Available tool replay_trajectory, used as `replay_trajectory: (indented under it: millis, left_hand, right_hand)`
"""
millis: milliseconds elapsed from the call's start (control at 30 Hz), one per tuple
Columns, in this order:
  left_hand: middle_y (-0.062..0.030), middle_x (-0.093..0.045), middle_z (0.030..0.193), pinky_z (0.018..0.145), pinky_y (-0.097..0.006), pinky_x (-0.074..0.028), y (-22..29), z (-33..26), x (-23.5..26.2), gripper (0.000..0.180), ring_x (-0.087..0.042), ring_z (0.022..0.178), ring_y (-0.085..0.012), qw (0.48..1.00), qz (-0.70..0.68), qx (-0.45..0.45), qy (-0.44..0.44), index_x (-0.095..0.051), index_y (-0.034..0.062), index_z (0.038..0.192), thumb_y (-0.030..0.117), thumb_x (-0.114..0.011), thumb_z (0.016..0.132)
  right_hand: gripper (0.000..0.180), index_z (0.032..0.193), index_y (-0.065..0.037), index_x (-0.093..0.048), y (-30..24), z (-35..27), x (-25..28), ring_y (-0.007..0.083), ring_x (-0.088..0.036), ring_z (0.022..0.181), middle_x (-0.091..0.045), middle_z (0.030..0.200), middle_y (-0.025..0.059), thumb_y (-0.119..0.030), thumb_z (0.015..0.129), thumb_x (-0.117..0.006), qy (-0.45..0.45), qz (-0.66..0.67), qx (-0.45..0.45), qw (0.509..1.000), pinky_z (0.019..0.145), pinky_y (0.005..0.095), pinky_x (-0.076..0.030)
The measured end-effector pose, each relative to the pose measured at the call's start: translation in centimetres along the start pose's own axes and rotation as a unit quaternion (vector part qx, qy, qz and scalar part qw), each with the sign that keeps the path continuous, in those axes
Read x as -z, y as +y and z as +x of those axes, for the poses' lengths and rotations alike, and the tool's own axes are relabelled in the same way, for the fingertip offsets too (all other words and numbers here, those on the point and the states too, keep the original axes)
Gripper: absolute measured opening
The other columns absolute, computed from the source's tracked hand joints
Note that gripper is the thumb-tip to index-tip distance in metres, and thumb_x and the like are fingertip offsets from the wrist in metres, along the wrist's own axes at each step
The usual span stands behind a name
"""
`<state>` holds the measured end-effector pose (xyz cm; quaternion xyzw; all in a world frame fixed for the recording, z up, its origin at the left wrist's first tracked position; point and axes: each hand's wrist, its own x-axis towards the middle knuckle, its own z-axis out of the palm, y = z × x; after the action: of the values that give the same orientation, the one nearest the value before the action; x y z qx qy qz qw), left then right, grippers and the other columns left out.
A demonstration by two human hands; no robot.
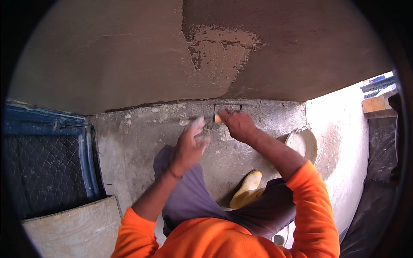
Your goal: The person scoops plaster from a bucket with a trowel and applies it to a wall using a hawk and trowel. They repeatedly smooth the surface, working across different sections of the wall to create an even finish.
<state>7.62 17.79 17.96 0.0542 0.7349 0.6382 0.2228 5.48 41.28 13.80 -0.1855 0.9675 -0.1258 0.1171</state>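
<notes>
My right hand (238, 124) is closed round the pale wooden handle (219, 118) of a plastering trowel. Two thin dark posts rise from the handle toward the foot of the wall; the blade is seen nearly edge-on and is hard to make out. My left hand (192, 142) is raised beside it, smeared by motion, with whitish fingertips apart and nothing visible in them. Ahead of both hands stands the plastered wall (107, 56). A rough, lighter patch of wet plaster (221, 56) overlaps its darker right part (309, 47).
A whitish bucket (318, 144) stands on the floor right of my right forearm. Below me is a yellow boot (249, 187). On the left are a blue metal frame with mesh (43, 163) and a stained board (77, 223). Dark sheeting (374, 210) hangs at the far right.
</notes>
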Motion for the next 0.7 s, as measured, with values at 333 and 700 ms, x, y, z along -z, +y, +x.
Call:
replay_trajectory:
  millis: [333, 700]
  left_hand:
    - [-0.0179, -0.059, 0.13, 0.109, -0.053, -0.043, -4.3, -9.2, 3.6, 0.037, -0.048, 0.134, -0.0455, 0.866, 0.438, -0.219, 0.1, -0.067, -0.002, 0.118, 0.004, -0.07, 0.082]
    - [-0.0188, -0.061, 0.126, 0.107, -0.051, -0.046, -4.2, -8.5, 3.6, 0.043, -0.052, 0.131, -0.0444, 0.867, 0.442, -0.212, 0.091, -0.064, -0.0021, 0.124, 0.008, -0.072, 0.082]
  right_hand:
    - [0.036, 0.122, -0.009, -0.06, 6.9, 8.8, -18.9, 0.0455, -0.069, 0.092, -0.071, 0.103, 0.0242, -0.031, 0.108, -0.035, 0.023, 0.102, -0.079, 0.991, 0.079, 0.0566, -0.054]
    - [0.026, 0.123, -0.012, -0.056, 8.6, 11.6, -16.1, 0.0414, -0.07, 0.093, -0.071, 0.097, 0.0205, -0.017, 0.102, -0.042, 0.058, 0.032, -0.01, 0.998, 0.081, 0.0529, -0.054]
